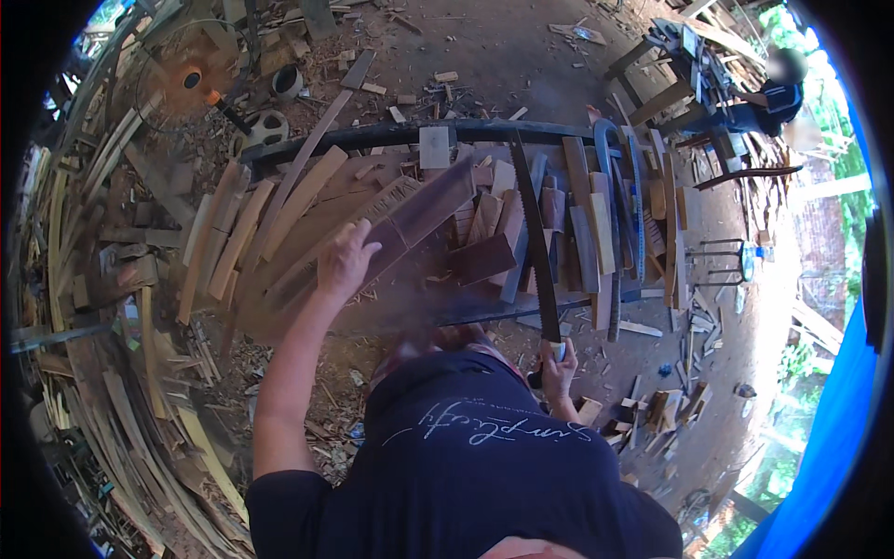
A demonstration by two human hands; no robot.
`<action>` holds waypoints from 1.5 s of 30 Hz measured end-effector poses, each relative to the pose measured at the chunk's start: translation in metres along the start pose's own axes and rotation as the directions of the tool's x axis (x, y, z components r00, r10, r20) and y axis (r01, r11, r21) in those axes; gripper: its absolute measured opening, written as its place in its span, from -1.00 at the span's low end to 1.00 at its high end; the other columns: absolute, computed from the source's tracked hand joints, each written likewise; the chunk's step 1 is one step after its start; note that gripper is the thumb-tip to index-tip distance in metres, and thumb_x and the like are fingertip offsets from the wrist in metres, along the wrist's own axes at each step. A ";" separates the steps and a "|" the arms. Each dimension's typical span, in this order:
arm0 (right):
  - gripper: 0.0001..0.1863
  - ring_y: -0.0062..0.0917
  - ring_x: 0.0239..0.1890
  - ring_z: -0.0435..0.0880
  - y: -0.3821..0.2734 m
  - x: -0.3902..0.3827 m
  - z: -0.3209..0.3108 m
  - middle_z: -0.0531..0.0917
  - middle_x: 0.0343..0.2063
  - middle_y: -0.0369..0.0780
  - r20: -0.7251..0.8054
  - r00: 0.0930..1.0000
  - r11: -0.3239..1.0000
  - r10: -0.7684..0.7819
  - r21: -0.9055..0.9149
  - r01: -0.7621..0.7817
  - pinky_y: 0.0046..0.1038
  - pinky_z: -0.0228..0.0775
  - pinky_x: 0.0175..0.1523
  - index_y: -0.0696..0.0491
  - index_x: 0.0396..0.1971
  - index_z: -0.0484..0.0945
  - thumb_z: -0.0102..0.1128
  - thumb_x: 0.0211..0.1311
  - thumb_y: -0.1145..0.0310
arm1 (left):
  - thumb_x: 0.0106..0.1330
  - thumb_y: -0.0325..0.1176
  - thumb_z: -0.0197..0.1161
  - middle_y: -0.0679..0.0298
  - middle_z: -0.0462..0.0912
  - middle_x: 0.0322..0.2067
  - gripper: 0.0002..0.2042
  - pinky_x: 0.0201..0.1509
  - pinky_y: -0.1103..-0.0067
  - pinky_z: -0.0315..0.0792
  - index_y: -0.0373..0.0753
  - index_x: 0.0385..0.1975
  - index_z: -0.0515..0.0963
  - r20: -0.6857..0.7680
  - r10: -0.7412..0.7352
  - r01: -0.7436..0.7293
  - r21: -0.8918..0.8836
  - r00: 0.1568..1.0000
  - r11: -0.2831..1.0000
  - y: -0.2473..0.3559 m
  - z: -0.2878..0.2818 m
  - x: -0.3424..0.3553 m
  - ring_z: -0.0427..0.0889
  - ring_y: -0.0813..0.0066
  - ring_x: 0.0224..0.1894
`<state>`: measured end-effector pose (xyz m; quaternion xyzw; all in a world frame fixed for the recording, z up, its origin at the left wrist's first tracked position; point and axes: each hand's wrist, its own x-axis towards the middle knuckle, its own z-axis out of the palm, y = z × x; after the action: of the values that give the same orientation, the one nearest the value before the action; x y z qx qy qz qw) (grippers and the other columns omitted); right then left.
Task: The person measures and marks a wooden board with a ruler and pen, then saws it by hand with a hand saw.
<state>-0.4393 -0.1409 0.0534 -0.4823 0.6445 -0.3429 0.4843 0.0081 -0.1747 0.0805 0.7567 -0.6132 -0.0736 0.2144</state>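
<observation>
My left hand (345,261) is closed over a long brown wooden board (410,222), its thumb apart from the fingers. The board slants from lower left to upper right across a low workbench, and its dark broad side faces me. In my right hand (558,371) is the handle of a hand saw (537,238). The saw's long dark blade points away from me, over a pile of cut wood pieces (484,256) to the right of the board. Part of the right hand's grip is hidden.
Curved wood strips (239,238) lie at the bench's left. A clamp (605,154) stands among pieces at its right. A dark beam (372,135) runs along the far side. A fan (193,79) stands far left; a person (778,98) sits far right. Scraps litter the floor.
</observation>
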 end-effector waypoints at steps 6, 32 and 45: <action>-0.82 -0.73 -0.66 0.48 -0.002 0.031 0.010 0.54 -0.61 -0.34 0.090 0.994 0.997 -0.064 0.038 0.060 -0.62 0.31 -0.56 0.06 -0.33 0.43 0.26 0.32 0.34 | 0.19 -0.33 0.33 0.22 0.49 -0.37 -0.81 -0.23 0.29 0.46 -0.15 -0.33 0.43 -0.037 0.104 -0.098 0.153 0.994 0.983 0.030 -0.042 -0.010 0.58 0.16 -0.30; -0.78 -0.75 -0.65 0.48 -0.039 0.058 0.037 0.54 -0.62 -0.33 0.173 0.983 0.986 -0.061 0.162 0.032 -0.63 0.33 -0.56 0.06 -0.39 0.40 0.27 0.30 0.33 | 0.21 -0.26 0.35 0.14 0.70 -0.15 -0.67 0.03 0.26 0.47 -0.16 -0.04 0.59 0.386 -0.402 0.451 -0.041 0.830 0.892 0.005 -0.046 0.015 0.64 0.10 -0.04; -0.75 -0.71 -0.67 0.49 -0.056 0.058 0.068 0.55 -0.66 -0.29 0.409 0.892 0.943 -0.190 -0.176 0.281 -0.54 0.28 -0.59 0.12 -0.44 0.39 0.24 0.29 0.33 | 0.32 -0.08 0.17 0.20 0.71 -0.22 -0.76 -0.04 0.11 0.42 -0.08 -0.24 0.63 0.015 -0.571 0.571 -0.064 0.821 0.819 -0.086 0.081 0.026 0.66 0.15 -0.10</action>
<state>-0.3617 -0.2117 0.0672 -0.6681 0.5078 -0.2205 0.4971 0.0612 -0.2054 -0.0243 0.8983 -0.3552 -0.1525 0.2086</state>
